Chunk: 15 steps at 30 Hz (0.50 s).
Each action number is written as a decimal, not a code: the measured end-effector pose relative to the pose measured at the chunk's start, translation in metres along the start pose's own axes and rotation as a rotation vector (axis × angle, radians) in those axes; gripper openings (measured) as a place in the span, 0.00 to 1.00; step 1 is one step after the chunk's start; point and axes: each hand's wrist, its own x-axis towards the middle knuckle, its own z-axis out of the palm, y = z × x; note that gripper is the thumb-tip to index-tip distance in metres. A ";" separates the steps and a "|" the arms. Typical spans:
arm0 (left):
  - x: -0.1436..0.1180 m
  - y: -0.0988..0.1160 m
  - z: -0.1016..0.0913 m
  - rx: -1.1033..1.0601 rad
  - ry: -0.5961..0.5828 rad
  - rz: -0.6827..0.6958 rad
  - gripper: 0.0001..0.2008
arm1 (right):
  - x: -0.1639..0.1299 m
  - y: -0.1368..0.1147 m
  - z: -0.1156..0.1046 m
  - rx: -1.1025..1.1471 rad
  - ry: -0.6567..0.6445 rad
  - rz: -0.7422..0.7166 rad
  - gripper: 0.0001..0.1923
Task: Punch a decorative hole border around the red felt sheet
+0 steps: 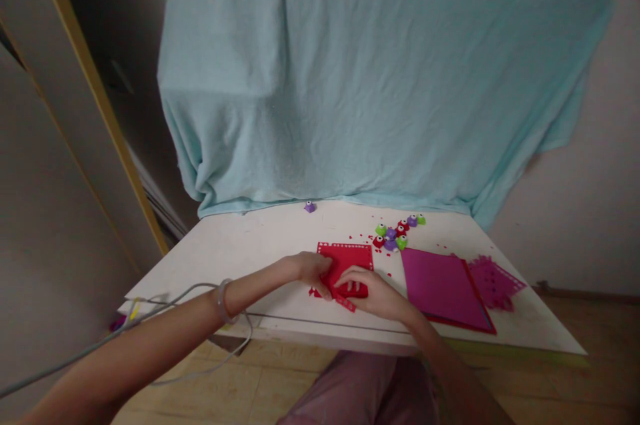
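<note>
A red sheet (347,255) with rows of punched holes along its far and side edges lies flat on the white table. My left hand (315,270) is over its left near part, with the thumb and fingers closed on the sheet. My right hand (373,291) rests at its right near corner with fingers curled in. Between the two hands, a narrow red strip with holes (345,303) sticks out at the near edge, touching my right fingers. My hands partly cover the near edge, so I cannot tell whether the strip is still joined.
Several small eyed figures (391,241) in purple, red and green cluster behind the sheet; one purple figure (310,207) sits apart. Tiny red scraps are scattered around. Right are stacked magenta sheets (443,285) and a holed magenta piece (495,281). A cable (165,305) crosses left; a blue cloth (380,91) hangs behind.
</note>
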 end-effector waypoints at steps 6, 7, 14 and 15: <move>0.002 0.001 -0.003 0.007 -0.015 -0.019 0.31 | 0.010 0.005 0.010 -0.056 0.010 0.024 0.10; 0.001 0.001 -0.003 0.015 -0.015 -0.019 0.31 | 0.011 0.005 0.011 -0.050 0.012 0.022 0.08; -0.003 0.003 -0.004 0.037 -0.014 -0.016 0.32 | -0.009 0.013 0.003 0.019 -0.013 0.026 0.03; -0.004 0.005 -0.006 0.041 -0.019 -0.013 0.32 | -0.014 0.015 0.000 0.021 -0.022 0.037 0.04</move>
